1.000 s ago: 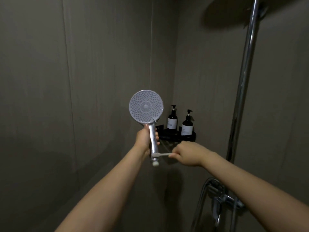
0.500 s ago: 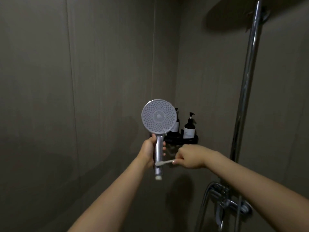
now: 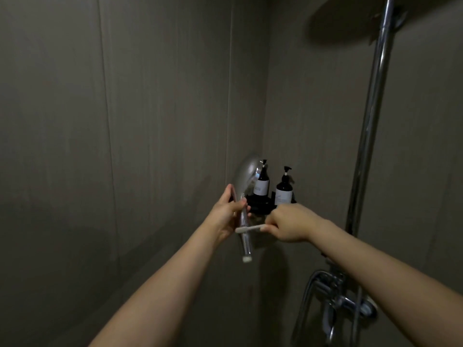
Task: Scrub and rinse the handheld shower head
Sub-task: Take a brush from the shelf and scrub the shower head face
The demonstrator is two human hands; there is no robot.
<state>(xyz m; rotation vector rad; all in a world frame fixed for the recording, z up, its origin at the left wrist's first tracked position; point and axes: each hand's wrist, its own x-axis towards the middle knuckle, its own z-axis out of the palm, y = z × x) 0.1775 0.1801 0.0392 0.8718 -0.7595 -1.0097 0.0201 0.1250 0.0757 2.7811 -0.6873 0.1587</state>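
Observation:
My left hand [image 3: 226, 214] grips the chrome handheld shower head [image 3: 245, 171] by its handle, held upright in front of the wall corner. The round head is turned edge-on, its shiny back facing me and its spray face hidden. The handle's white end [image 3: 246, 259] hangs below my fingers with no hose on it. My right hand [image 3: 288, 222] is closed on a white toothbrush [image 3: 248, 229]. The brush lies level, its head touching the handle just under my left hand.
Two dark pump bottles [image 3: 283, 190] stand on a black corner shelf [image 3: 260, 205] right behind the shower head. A chrome riser pipe [image 3: 370, 126] runs up to a round overhead shower [image 3: 348, 23]. The mixer tap [image 3: 345, 300] and hose sit low right.
The shower head has turned from face-on to edge-on, so its chrome back shows. Both hands stayed near the shelf and the toothbrush still touches the handle.

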